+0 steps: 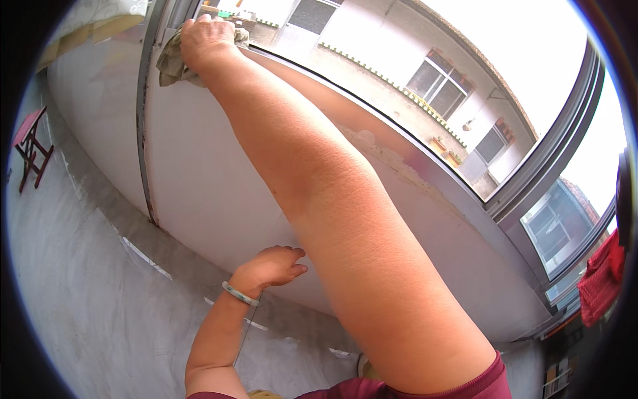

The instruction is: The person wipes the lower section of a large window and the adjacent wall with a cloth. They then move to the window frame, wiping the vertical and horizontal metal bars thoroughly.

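Note:
My right hand reaches far up and left, pressing a crumpled grey-green cloth against the lower corner of the window frame, where it meets a vertical dark metal post. My left hand, with a pale green bangle at the wrist, rests with fingers loosely apart against the white wall below the window, holding nothing.
A small red stool stands on the grey concrete floor at far left. Through the glass is a beige building with windows. A red cloth hangs at the right edge. Paint flecks lie along the wall's base.

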A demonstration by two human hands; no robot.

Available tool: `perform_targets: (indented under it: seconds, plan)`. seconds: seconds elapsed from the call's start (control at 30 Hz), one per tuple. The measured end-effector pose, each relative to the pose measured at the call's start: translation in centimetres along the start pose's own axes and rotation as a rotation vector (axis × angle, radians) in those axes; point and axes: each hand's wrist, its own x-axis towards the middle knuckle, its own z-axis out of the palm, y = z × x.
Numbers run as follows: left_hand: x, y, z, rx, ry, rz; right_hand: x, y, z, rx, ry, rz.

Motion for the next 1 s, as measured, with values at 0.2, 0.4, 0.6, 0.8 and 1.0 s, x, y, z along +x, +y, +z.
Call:
perform_targets:
  seconds: [0.2, 0.4, 0.6, 0.8, 1.0]
  plan:
    - [2.3, -0.6, 2.6, 0.149, -0.060, 0.060, -5.0, 2.4, -3.4, 0.022, -0.004, -0.039]
    - [2.3, 5.7, 2.4, 0.347, -0.142, -0.051, -11.5, 7.3, -5.5, -0.012, 0.049, -0.061]
    - [3.3, 7.0, 4.2, 0.452, -0.227, -0.060, -16.8, 11.2, -7.5, -0.008, 0.101, -0.062]
    - [3.8, 9.5, 5.2, 0.495, -0.269, -0.147, -20.9, 13.9, -9.8, -0.014, 0.095, -0.074]
    - [5.2, 10.2, 6.6, 0.569, -0.314, -0.167, -26.1, 17.6, -11.4, -0.008, 0.167, -0.059]
